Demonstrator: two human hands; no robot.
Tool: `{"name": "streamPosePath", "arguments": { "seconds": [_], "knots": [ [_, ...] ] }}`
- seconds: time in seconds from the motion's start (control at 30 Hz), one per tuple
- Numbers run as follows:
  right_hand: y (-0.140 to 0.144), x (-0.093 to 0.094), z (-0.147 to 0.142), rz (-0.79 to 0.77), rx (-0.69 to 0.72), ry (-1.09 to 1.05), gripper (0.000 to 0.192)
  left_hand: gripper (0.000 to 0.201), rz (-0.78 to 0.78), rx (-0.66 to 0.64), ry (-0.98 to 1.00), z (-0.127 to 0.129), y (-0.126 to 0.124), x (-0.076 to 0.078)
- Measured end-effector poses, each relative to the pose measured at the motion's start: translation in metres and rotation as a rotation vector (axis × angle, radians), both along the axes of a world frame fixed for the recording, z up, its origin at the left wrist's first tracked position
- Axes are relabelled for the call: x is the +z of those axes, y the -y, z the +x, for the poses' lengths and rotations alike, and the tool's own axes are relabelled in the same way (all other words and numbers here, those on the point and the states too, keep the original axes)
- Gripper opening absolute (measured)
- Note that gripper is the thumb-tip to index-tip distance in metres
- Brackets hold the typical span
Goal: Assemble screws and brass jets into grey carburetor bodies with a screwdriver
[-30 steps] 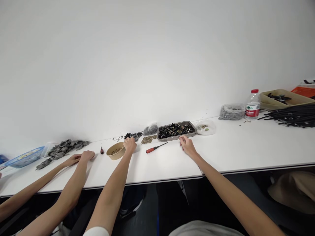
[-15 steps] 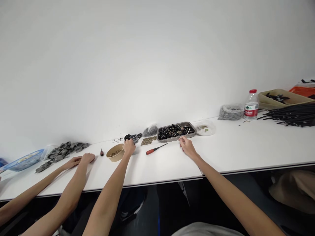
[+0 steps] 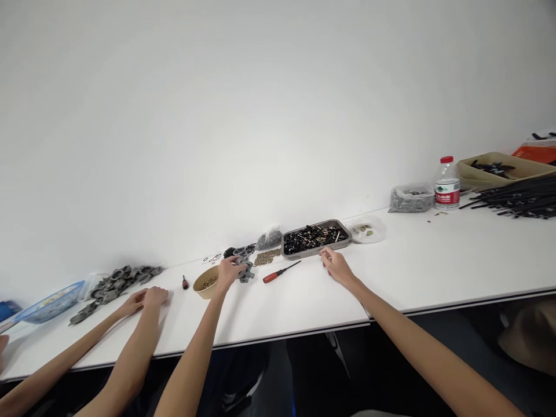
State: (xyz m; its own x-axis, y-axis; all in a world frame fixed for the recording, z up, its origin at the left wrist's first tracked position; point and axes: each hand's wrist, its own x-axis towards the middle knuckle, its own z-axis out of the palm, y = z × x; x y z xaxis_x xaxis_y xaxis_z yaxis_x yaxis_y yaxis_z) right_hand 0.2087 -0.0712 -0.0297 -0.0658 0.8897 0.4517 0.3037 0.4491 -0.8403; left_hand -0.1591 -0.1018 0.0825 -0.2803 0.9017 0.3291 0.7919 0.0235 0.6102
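- Gripped in the left hand (image 3: 227,271) is a grey metal part (image 3: 245,271), fingers curled over its left side, the part sticking out to the right just above the white table (image 3: 412,266).
- Left forearm runs long and straight from the lower edge of the view up to that hand, which sits between a tan bowl (image 3: 205,284) of small brass pieces and a red-handled screwdriver (image 3: 280,271).
- Right hand (image 3: 336,266) lies flat, palm down, fingers loosely spread and holding nothing; its fingertips point at the front rim of a metal tray (image 3: 315,251) full of black parts, just short of it or touching, too small to tell.
- Right arm stretches out nearly straight from the lower right.
- Another person's two hands (image 3: 145,298) rest together on the table to the left, near a pile of grey castings (image 3: 116,279).
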Motion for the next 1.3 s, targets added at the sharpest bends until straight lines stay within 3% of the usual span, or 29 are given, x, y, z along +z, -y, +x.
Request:
{"name": "streamPosePath", "arguments": {
  "seconds": [0.17, 0.4, 0.6, 0.7, 0.83, 1.0, 1.13, 1.3],
  "knots": [
    [0.007, 0.015, -0.009, 0.009, 0.151, 0.101, 0.029, 0.049, -0.018, -0.259, 0.144, 0.045, 0.012, 0.013],
    [0.031, 0.057, -0.014, 0.027, 0.451, 0.173, 0.062, 0.049, -0.076, -0.548, 0.286, 0.108, 0.035, 0.011],
    [0.051, 0.067, -0.002, 0.017, 0.521, 0.192, 0.047, 0.048, -0.137, -0.848, 0.537, 0.124, 0.032, -0.002],
    [0.059, 0.068, 0.006, 0.072, 0.502, 0.290, 0.037, 0.048, -0.176, -0.938, 0.601, 0.126, 0.024, -0.010],
    [0.062, 0.078, 0.014, 0.123, 0.474, 0.461, 0.031, 0.052, -0.232, -0.967, 0.651, 0.129, 0.012, -0.020],
    [0.056, 0.088, 0.025, 0.136, 0.432, 0.678, 0.026, 0.045, -0.218, -0.865, 0.615, 0.134, -0.008, -0.025],
    [0.046, 0.088, 0.033, 0.137, 0.397, 0.773, 0.025, 0.038, -0.171, -0.801, 0.663, 0.132, -0.029, -0.031],
    [0.037, 0.088, 0.033, 0.168, 0.350, 0.860, 0.025, 0.036, -0.237, -0.796, 0.762, 0.137, -0.057, -0.036]
  ]
}}
